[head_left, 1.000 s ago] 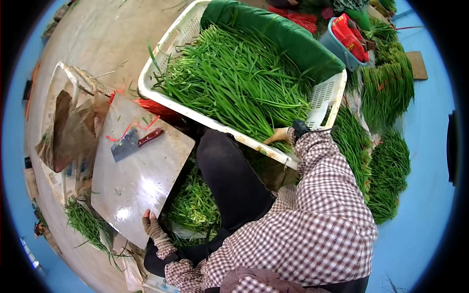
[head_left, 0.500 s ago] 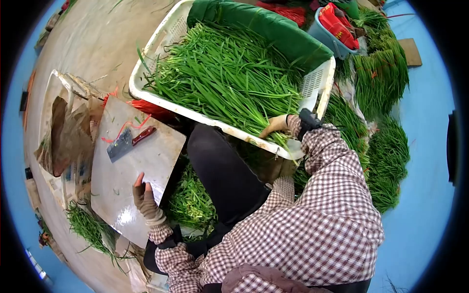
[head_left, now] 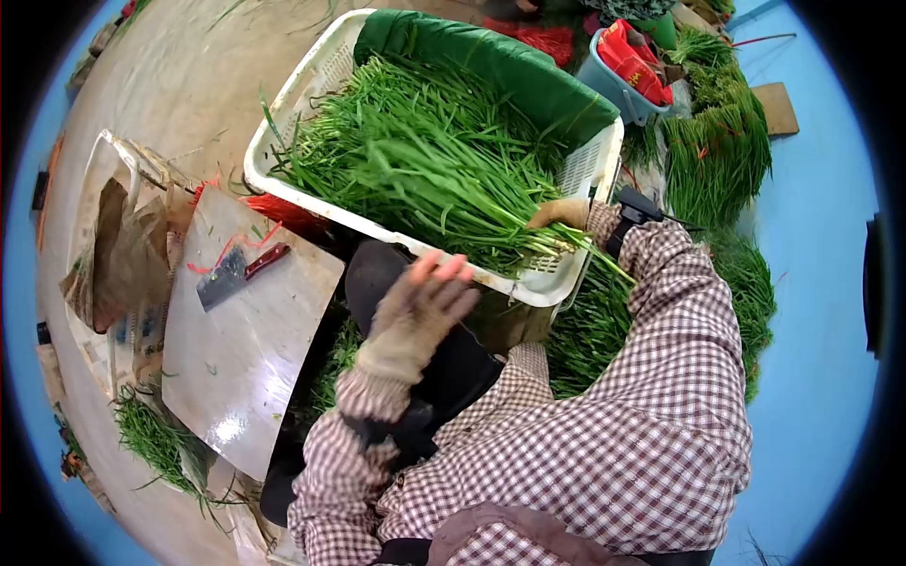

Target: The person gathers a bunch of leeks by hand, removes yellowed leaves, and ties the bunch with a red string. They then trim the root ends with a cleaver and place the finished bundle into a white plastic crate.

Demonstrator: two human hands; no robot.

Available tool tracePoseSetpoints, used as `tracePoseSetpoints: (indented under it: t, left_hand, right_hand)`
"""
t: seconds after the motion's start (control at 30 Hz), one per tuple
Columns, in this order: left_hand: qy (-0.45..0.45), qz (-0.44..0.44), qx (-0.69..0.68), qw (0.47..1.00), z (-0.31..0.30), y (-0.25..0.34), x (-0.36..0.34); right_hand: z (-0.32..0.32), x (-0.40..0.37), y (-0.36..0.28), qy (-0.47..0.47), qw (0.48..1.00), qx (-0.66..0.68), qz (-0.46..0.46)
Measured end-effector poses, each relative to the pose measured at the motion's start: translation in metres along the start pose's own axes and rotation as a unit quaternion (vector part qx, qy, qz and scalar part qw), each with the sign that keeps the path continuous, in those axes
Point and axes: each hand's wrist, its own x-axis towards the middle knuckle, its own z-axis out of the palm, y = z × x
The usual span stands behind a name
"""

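Observation:
A white plastic crate (head_left: 311,200) in front of me holds a heap of long green chives (head_left: 415,141). My right hand (head_left: 559,215), gloved, is closed around the stalk ends of a bunch of chives (head_left: 543,247) at the crate's near right corner. The pale ends stick out below the hand, and the leaves fan out to the left across the heap. My left hand (head_left: 423,307), in a fingerless glove and blurred, hangs above my knee near the crate's front rim. Its fingers are stretched out and nothing is in it.
To the left, a cleaver (head_left: 236,274) and red ties lie on a metal-looking board (head_left: 245,349). A green cloth (head_left: 491,71) lines the crate's back. Behind it stands a blue bucket (head_left: 609,80) with red packaging. Tied chive bundles (head_left: 722,160) lie along the right.
My left hand has moved from over the board rightward and up toward the crate. My right hand has lifted the bunch slightly, and its leaves are blurred. The view has shifted a little.

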Motion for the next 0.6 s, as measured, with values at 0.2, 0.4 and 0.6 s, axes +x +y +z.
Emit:
tracePoseSetpoints:
  t: [0.2, 0.4, 0.6]
  left_hand:
    - [0.183, -0.13, 0.003, 0.974, 0.028, -0.037, 0.079]
    - [0.218, -0.022, 0.081, 0.972, -0.018, -0.069, 0.082]
    - [-0.003, 0.022, 0.048, 0.999, -0.007, -0.029, 0.043]
  right_hand:
    - [0.06, 0.011, -0.071, 0.07, 0.985, 0.001, 0.159]
    - [0.129, 0.025, -0.136, 0.086, 0.895, -0.355, 0.254]
    - [0.142, -0.014, -0.157, 0.094, 0.967, -0.234, 0.031]
